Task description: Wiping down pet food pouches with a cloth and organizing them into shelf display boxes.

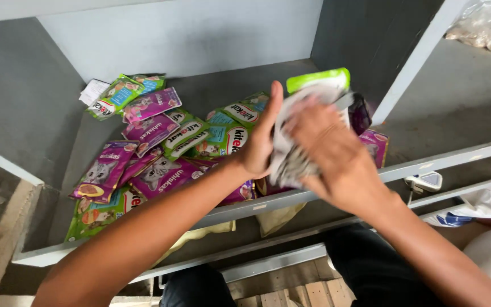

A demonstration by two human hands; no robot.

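Both forearms reach forward over the front rail of a grey shelf (pixel 200 91). The left hand (pixel 259 142) stands on edge, thumb up, its fingers curled around the left side of a stack of pouches (pixel 313 96) with a green top edge. The right hand (pixel 331 153) lies over the stack's front, palm down, its fingers closed against the silvery pouch backs. The stack is held upright just above the shelf's front right part. Loose purple and green pouches (pixel 149 142) lie scattered on the shelf to the left.
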